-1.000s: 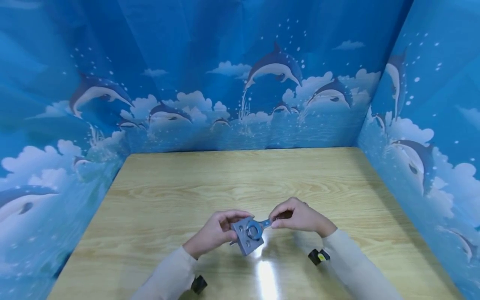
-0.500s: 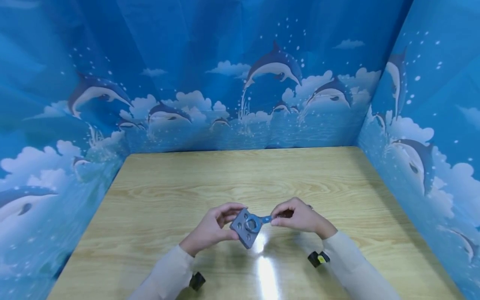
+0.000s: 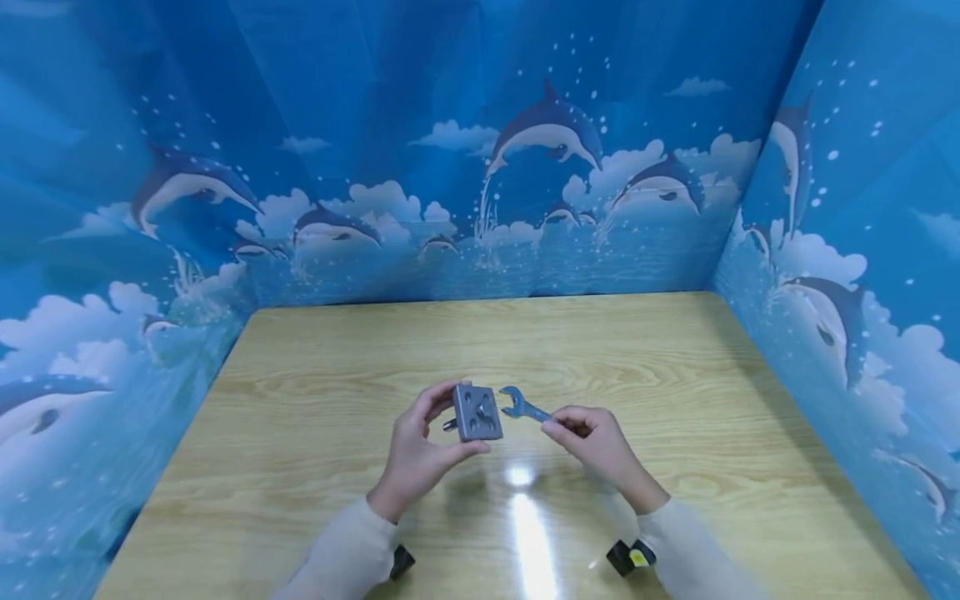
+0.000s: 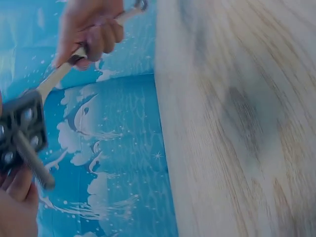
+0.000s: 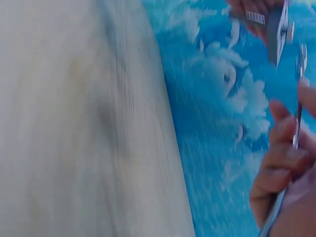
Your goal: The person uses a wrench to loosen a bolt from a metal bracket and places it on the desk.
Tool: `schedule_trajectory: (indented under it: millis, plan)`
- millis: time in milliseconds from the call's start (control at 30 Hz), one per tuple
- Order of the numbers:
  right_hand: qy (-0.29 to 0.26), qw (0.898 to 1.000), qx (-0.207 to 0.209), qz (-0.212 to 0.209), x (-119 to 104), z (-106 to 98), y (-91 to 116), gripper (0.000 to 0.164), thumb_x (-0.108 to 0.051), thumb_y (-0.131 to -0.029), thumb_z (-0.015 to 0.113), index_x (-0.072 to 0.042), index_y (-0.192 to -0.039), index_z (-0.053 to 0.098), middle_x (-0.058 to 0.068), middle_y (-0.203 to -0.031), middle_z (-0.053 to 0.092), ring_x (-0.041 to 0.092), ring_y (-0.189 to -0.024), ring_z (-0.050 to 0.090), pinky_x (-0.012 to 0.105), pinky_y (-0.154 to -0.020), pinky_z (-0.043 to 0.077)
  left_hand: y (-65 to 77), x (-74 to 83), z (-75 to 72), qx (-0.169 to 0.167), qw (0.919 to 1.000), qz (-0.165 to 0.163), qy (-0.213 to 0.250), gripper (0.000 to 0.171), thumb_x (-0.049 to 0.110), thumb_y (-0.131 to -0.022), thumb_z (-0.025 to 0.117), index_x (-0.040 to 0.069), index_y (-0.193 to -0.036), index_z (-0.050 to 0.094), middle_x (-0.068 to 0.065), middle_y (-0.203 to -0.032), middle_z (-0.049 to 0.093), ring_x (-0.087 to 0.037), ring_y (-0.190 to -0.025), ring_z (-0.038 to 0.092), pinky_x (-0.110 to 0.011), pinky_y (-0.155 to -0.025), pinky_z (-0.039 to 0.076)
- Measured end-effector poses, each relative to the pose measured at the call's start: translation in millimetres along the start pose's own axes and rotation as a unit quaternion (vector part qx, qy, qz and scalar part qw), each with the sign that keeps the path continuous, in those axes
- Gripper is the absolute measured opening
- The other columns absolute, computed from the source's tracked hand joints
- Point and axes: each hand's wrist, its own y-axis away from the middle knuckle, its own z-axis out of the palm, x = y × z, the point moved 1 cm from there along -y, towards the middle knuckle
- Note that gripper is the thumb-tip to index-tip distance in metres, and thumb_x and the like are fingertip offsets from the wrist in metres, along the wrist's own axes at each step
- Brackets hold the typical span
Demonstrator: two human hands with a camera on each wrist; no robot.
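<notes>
- Just right of the metal plate (image 3: 477,412), a wrench (image 3: 529,408) is pointing its open end leftward, lying very near the plate's right edge; the right wrist view is showing a gap between the two.
- From that end, the wrench's long axis is running away from the plate, to the right and a little toward the person, into the right hand (image 3: 592,437).
- Right of the plate, that hand is pinching the wrench's shank between thumb and fingers, the remaining fingers curling round it.
- At the plate's left side, the left hand (image 3: 423,442) is clamping it, the thumb lying along the edge nearest the person and the fingers at the far left; this is the nearer hand, touching the plate directly.
- Through the plate, a bolt (image 4: 33,159) is sticking out: its threaded length is projecting on the side away from the wrench, and a short end (image 5: 290,30) is showing on the wrench's side.
- Below the plate, the table (image 3: 337,358) is lying well clear of it; seemingly, everything is hinging on how the wrench's opening is lining up with that short end.
</notes>
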Motion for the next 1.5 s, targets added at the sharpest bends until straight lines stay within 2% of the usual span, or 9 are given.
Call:
schedule_trajectory:
  millis: [133, 267, 533, 800, 1033, 1200, 1367, 1433, 1500]
  plan:
    - [-0.053, 0.998, 0.041, 0.012, -6.7, 20.5, 9.1, 0.015, -0.011, -0.092, 0.063, 0.001, -0.087, 0.069, -0.004, -0.059, 0.051, 0.002, -0.050, 0.041, 0.016, -0.041, 0.037, -0.2, -1.1, 5.8, 0.063, 0.9891, 0.101, -0.088, 0.082, 0.015, -0.059, 0.089, -0.001, -0.129, 0.051, -0.013, -0.125, 0.061, -0.026, -0.111, 0.061, -0.028, -0.102, 0.048]
    - [-0.074, 0.995, 0.064, 0.033, -15.5, 36.3, 15.3, 0.017, -0.014, -0.093, 0.063, 0.001, -0.088, 0.069, -0.003, -0.059, 0.052, 0.003, -0.050, 0.041, 0.015, -0.041, 0.034, -0.9, -1.3, 9.2, 0.102, 0.9741, 0.156, -0.128, 0.082, 0.019, -0.059, 0.089, -0.005, -0.127, 0.051, -0.016, -0.123, 0.061, -0.029, -0.110, 0.060, -0.028, -0.103, 0.047]
    - [-0.086, 0.993, 0.064, 0.046, -21.2, 51.0, 17.9, 0.020, -0.013, -0.093, 0.063, 0.006, -0.094, 0.068, -0.002, -0.060, 0.055, 0.005, -0.051, 0.046, 0.015, -0.043, 0.036, -1.1, -1.8, 11.4, 0.128, 0.9587, 0.197, -0.160, 0.079, 0.024, -0.064, 0.086, -0.008, -0.126, 0.050, -0.020, -0.123, 0.059, -0.031, -0.111, 0.058, -0.031, -0.106, 0.045]
    - [-0.077, 0.994, 0.051, 0.059, -23.0, 56.1, 17.7, 0.019, -0.017, -0.092, 0.064, 0.001, -0.092, 0.069, 0.001, -0.060, 0.055, 0.002, -0.047, 0.038, 0.013, -0.041, 0.031, 1.1, -4.5, 12.9, 0.116, 0.9554, 0.209, -0.174, 0.078, 0.025, -0.066, 0.085, -0.009, -0.126, 0.049, -0.021, -0.122, 0.059, -0.031, -0.112, 0.058, -0.031, -0.105, 0.045]
    - [-0.086, 0.994, 0.047, 0.048, -22.3, 58.6, 17.8, 0.019, -0.014, -0.093, 0.062, 0.004, -0.094, 0.069, 0.006, -0.060, 0.056, 0.002, -0.047, 0.039, 0.014, -0.041, 0.032, 3.1, -3.4, 12.2, 0.113, 0.9618, 0.188, -0.164, 0.077, 0.028, -0.068, 0.084, -0.006, -0.127, 0.049, -0.019, -0.122, 0.059, -0.029, -0.112, 0.058, -0.030, -0.106, 0.045]
    - [-0.084, 0.994, 0.042, 0.052, -20.7, 57.6, 19.2, 0.022, -0.015, -0.093, 0.062, 0.005, -0.093, 0.068, 0.004, -0.059, 0.055, 0.002, -0.048, 0.040, 0.012, -0.043, 0.035, 3.8, -3.4, 10.4, 0.093, 0.9735, 0.154, -0.141, 0.078, 0.024, -0.066, 0.086, -0.003, -0.129, 0.049, -0.015, -0.122, 0.060, -0.029, -0.109, 0.060, -0.029, -0.104, 0.047]
    - [-0.078, 0.996, 0.025, 0.031, -13.2, 51.6, 19.5, 0.021, -0.015, -0.093, 0.062, 0.004, -0.090, 0.068, -0.004, -0.058, 0.053, 0.001, -0.049, 0.042, 0.014, -0.042, 0.038, 4.1, -3.6, 5.6, 0.033, 0.9961, 0.044, -0.069, 0.077, 0.017, -0.064, 0.087, 0.003, -0.131, 0.050, -0.010, -0.125, 0.061, -0.023, -0.108, 0.063, -0.032, -0.102, 0.048]
    - [-0.073, 0.997, 0.009, 0.003, -9.7, 46.6, 18.3, 0.018, -0.012, -0.093, 0.062, 0.005, -0.090, 0.068, -0.005, -0.059, 0.053, 0.000, -0.050, 0.042, 0.014, -0.040, 0.037, 4.3, -2.9, 3.5, 0.006, 0.9994, -0.018, -0.029, 0.075, 0.015, -0.065, 0.086, 0.005, -0.131, 0.051, -0.010, -0.126, 0.060, -0.021, -0.108, 0.063, -0.031, -0.103, 0.047]
    - [-0.064, 0.997, -0.011, -0.029, -7.3, 39.9, 16.4, 0.015, -0.008, -0.093, 0.061, 0.005, -0.090, 0.068, -0.006, -0.060, 0.053, -0.001, -0.050, 0.042, 0.015, -0.039, 0.036, 4.6, -1.6, 1.4, -0.018, 0.9970, -0.074, 0.012, 0.074, 0.014, -0.066, 0.085, 0.005, -0.131, 0.051, -0.011, -0.127, 0.059, -0.020, -0.110, 0.062, -0.030, -0.104, 0.046]
